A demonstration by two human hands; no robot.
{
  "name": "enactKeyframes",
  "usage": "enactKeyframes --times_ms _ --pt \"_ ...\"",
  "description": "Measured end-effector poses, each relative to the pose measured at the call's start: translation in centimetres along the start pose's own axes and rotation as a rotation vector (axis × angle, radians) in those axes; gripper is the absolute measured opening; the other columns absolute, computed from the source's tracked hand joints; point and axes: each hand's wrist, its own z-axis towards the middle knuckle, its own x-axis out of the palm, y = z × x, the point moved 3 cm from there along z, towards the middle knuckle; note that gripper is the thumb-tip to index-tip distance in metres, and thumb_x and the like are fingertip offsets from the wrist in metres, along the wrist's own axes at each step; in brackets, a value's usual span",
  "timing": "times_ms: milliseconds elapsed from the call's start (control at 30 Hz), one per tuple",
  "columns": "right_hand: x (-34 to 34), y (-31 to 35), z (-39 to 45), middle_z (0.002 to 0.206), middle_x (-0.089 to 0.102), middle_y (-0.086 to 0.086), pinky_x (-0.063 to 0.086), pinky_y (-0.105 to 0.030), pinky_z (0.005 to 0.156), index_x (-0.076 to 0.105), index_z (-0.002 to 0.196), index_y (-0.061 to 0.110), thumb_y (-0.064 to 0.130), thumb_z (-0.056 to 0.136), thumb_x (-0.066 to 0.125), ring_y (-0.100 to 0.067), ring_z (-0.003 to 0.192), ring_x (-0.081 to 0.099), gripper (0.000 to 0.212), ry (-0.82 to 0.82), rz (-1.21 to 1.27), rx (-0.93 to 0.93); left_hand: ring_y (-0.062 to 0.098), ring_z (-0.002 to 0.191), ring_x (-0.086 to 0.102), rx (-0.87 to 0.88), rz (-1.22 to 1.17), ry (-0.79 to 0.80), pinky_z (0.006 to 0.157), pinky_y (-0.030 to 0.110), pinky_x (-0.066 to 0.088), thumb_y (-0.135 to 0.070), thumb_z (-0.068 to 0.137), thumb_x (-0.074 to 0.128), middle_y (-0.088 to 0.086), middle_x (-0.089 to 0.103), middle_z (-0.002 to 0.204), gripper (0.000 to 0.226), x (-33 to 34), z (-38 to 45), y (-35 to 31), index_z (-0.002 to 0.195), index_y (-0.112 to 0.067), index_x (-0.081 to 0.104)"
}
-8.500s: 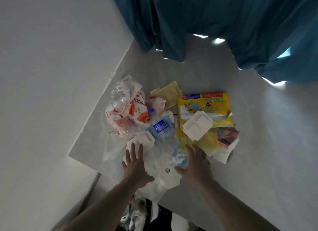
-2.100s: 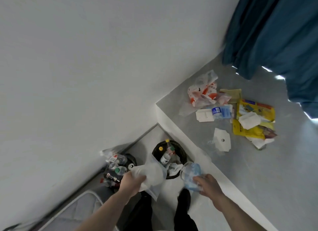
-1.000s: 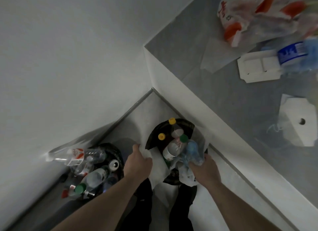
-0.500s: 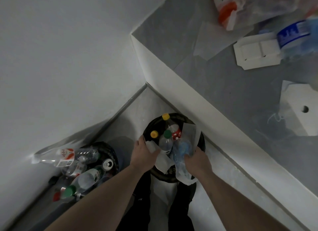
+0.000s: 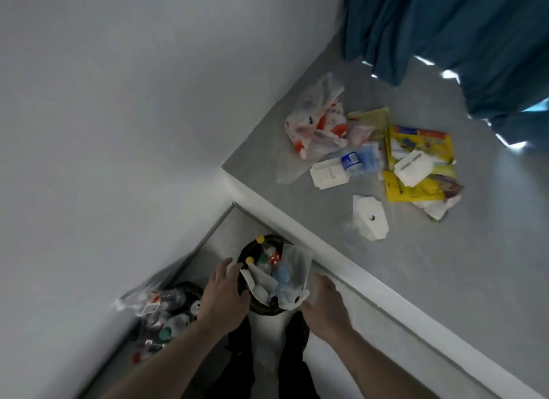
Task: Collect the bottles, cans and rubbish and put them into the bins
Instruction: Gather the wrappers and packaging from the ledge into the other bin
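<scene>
Head view, looking down: my left hand point(image 5: 223, 291) and right hand point(image 5: 323, 300) hover with fingers spread and empty on either side of a dark round bin point(image 5: 261, 305) on the floor, likely because they have let go of what lies in it. The bin holds capped bottles point(image 5: 264, 263), white paper point(image 5: 295, 260) and crumpled blue plastic point(image 5: 282, 277). A second bin point(image 5: 190, 288) to its left overflows with bottles and a can point(image 5: 194, 307). On the raised grey bench point(image 5: 416, 280), rubbish remains: an orange-and-white bag point(image 5: 319, 125), a blue-labelled bottle point(image 5: 355, 159), yellow packets point(image 5: 416, 143) and white card pieces point(image 5: 370, 217).
</scene>
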Motion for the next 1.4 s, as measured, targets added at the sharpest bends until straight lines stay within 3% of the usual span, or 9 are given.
enactKeyframes --times_ms 200,367,567,767,1000,1200,1400 --pt "-6.6 0.6 -10.2 0.168 0.010 0.000 0.030 -0.039 0.119 0.024 0.159 0.024 0.028 0.097 0.055 -0.025 0.154 0.014 0.069 -0.098 -0.090 -0.068 0.025 0.153 0.013 0.179 0.110 -0.020 0.123 0.042 0.026 -0.037 0.093 0.056 -0.002 0.009 0.167 0.067 -6.6 -8.0 -5.9 0.155 -0.026 0.031" --pt "-10.2 -2.2 -14.6 0.169 0.003 0.000 0.028 -0.041 0.122 0.020 0.160 0.025 0.036 0.098 0.055 -0.026 0.155 0.011 0.072 -0.161 -0.160 -0.062 0.026 0.155 0.004 0.236 0.236 -0.006 0.126 0.041 0.015 -0.035 0.095 0.054 0.001 0.003 0.169 0.068 -8.6 -11.3 -9.7 0.157 -0.027 0.026" --pt "-15.2 -7.7 -17.5 0.169 0.002 0.000 0.027 -0.043 0.121 0.021 0.159 0.026 0.034 0.097 0.053 -0.027 0.155 0.009 0.070 -0.220 -0.170 -0.056 0.026 0.156 0.000 0.271 0.332 -0.036 0.126 0.042 0.013 -0.038 0.096 0.051 0.001 0.000 0.170 0.065 -8.3 -13.3 -15.3 0.157 -0.030 0.027" --pt "-22.3 -15.6 -18.8 0.169 0.001 0.000 0.027 -0.043 0.121 0.020 0.159 0.026 0.038 0.097 0.053 -0.028 0.155 0.009 0.071 -0.240 -0.207 -0.073 0.029 0.156 0.002 0.256 0.375 -0.056 0.126 0.043 0.010 -0.039 0.094 0.051 0.002 0.000 0.170 0.066 -4.5 -14.4 -24.0 0.157 -0.029 0.030" --pt "-30.0 -24.3 -18.9 0.169 0.000 -0.005 0.027 -0.048 0.119 0.021 0.158 0.022 0.034 0.097 0.049 -0.033 0.153 0.011 0.067 -0.235 -0.311 -0.087 0.028 0.154 0.014 0.265 0.317 -0.091 0.122 0.047 0.026 -0.039 0.091 0.060 -0.001 0.004 0.169 0.064 1.1 -16.7 -33.5 0.151 -0.034 0.039" --pt "-34.1 -26.0 -16.6 0.169 0.003 -0.004 0.029 -0.046 0.119 0.026 0.156 0.022 0.031 0.097 0.051 -0.032 0.153 0.013 0.064 -0.231 -0.322 -0.137 0.028 0.154 0.013 0.207 0.341 -0.090 0.122 0.046 0.026 -0.041 0.091 0.057 0.000 0.004 0.170 0.063 2.0 -17.1 -36.2 0.151 -0.033 0.040" --pt "-36.0 -26.6 -13.0 0.168 0.005 -0.004 0.032 -0.044 0.118 0.025 0.157 0.023 0.035 0.097 0.050 -0.029 0.153 0.015 0.066 -0.218 -0.316 -0.146 0.029 0.153 0.015 0.124 0.382 -0.017 0.120 0.048 0.029 -0.044 0.089 0.059 0.001 0.010 0.168 0.064 2.2 -12.2 -37.3 0.150 -0.032 0.043"
